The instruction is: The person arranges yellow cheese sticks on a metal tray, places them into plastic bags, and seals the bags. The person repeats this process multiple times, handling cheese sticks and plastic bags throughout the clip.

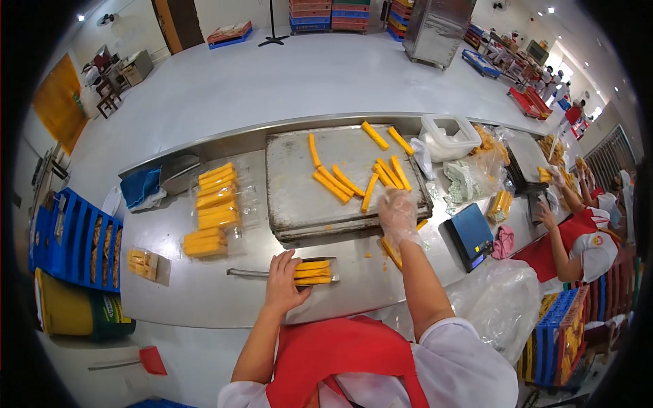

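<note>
Sticks (313,272), yellow, grouped just right of left hand (283,284).

The bare left hand (284,282) straddles a slim-handled metal holder (253,274) bearing short yellow sticks (313,273) — the right hand (398,212), in clear plastic, reaches over a worn grey metal tray (296,190) scattered with loose yellow sticks (331,186). Clear-bagged yellow bundles (218,205) lie leftward, a flat blue scale (471,233) rightward.

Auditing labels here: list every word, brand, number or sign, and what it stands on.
I won't copy wording, only place it.
Green container: yellow lettering on its side.
Blue scale: lit display, too small to read.
Co-worker's white cap: small emblem, too blurred to read.
</note>
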`<state>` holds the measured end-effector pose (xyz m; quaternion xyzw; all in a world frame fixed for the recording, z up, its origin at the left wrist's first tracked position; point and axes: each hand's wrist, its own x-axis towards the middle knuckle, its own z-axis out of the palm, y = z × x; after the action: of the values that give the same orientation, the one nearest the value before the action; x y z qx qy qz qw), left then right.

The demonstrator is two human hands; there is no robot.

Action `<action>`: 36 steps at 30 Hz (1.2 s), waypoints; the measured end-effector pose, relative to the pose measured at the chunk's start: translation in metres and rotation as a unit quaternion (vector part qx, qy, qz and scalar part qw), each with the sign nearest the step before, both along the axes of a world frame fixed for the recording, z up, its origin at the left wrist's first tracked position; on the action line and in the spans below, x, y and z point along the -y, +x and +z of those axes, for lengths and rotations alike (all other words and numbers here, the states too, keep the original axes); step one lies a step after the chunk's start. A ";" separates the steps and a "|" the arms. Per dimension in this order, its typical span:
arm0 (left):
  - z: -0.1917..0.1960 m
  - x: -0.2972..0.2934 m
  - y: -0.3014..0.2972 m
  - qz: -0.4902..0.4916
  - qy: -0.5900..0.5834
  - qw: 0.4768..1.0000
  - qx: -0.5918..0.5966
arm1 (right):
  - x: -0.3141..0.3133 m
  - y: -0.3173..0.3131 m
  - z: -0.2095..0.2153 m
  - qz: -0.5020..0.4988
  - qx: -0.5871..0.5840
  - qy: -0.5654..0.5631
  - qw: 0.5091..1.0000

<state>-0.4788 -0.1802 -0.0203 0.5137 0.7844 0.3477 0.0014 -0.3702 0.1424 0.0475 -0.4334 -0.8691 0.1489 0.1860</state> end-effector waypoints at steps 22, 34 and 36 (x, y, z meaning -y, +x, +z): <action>0.001 0.002 -0.001 0.022 0.001 0.999 0.037 | 0.000 0.051 -0.003 0.179 -0.095 -0.076 0.976; 0.007 -0.001 0.001 -0.022 -0.094 0.995 -0.031 | 0.129 0.010 -0.035 0.324 0.035 -0.112 0.939; 0.004 0.000 0.001 -0.023 -0.113 0.993 -0.038 | 0.128 0.005 -0.014 0.324 -0.053 -0.136 0.935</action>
<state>-0.4776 -0.1802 -0.0165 0.5409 0.8062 0.2368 0.0373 -0.3649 0.0142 0.0335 -0.1408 -0.9228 0.3405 0.1126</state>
